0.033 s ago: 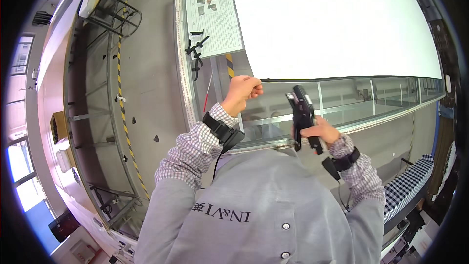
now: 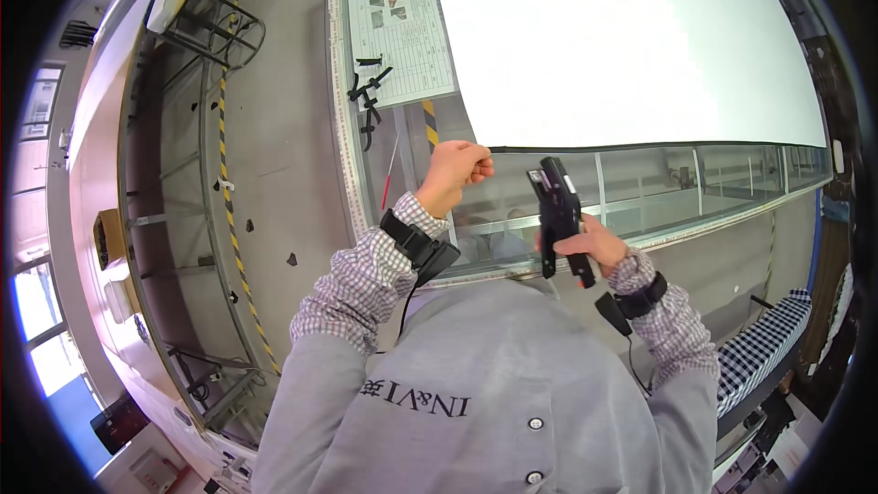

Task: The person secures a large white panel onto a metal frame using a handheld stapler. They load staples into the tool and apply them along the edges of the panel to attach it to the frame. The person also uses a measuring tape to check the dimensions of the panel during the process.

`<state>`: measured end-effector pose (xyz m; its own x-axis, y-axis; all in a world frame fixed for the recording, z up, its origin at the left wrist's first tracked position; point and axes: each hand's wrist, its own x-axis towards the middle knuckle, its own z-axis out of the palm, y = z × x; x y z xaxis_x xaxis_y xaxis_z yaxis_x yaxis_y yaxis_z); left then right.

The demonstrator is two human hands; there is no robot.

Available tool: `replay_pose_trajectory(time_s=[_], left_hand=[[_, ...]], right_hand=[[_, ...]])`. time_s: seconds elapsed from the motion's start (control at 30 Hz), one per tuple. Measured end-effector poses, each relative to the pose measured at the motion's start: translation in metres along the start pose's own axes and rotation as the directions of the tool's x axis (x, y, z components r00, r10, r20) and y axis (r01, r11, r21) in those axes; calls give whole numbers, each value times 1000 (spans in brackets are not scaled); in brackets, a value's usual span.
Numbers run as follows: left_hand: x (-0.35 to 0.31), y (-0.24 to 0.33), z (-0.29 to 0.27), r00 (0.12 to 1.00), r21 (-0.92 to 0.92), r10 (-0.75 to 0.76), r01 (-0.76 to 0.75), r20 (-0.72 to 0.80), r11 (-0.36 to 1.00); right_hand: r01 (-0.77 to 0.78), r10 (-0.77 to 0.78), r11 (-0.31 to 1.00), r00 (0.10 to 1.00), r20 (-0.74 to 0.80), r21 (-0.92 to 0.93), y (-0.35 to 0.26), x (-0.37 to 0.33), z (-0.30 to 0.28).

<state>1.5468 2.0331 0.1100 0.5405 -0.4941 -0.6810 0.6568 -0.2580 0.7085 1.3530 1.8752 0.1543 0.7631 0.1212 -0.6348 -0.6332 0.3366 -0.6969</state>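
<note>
A large white sheet [image 2: 631, 46] with a black strip [image 2: 658, 147] along its near edge lies over the glass-topped table [image 2: 530, 210]. At the sheet's near left corner, my left hand [image 2: 455, 174] is closed in a pinch on the end of the black strip. My right hand [image 2: 596, 245] grips a black stapler [image 2: 560, 215], its jaws pointing away from me toward the strip. A gap separates the stapler from both the sheet and my left hand.
Short black strip pieces [image 2: 368, 96] and a printed paper sheet [image 2: 398, 37] sit at the table's left side, with a thin red-and-white stick [image 2: 388, 178] nearer me. Left of the table stands a metal-framed stool [image 2: 206, 23]. A checked-cloth bench [image 2: 764, 348] is at right.
My right hand and the stapler have shifted slightly left and away from me. The left hand stays on the strip at the corner.
</note>
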Motion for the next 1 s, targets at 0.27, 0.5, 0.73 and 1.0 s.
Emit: replay_pose_trajectory(time_s=[0.27, 0.5, 0.73, 1.0], left_hand=[[6, -9, -6, 998, -8, 29, -28, 64, 1000], [5, -6, -4, 996, -28, 81, -80, 27, 996], [5, -7, -6, 993, -1, 116, -116, 37, 993], [8, -10, -6, 990, -8, 133, -133, 53, 991]], right_hand=[[48, -65, 996, 959, -276, -69, 8, 49, 58], [59, -106, 990, 915, -390, -129, 11, 58, 68], [79, -83, 997, 911, -404, -26, 15, 67, 67], [56, -72, 997, 910, -409, -53, 13, 68, 65]])
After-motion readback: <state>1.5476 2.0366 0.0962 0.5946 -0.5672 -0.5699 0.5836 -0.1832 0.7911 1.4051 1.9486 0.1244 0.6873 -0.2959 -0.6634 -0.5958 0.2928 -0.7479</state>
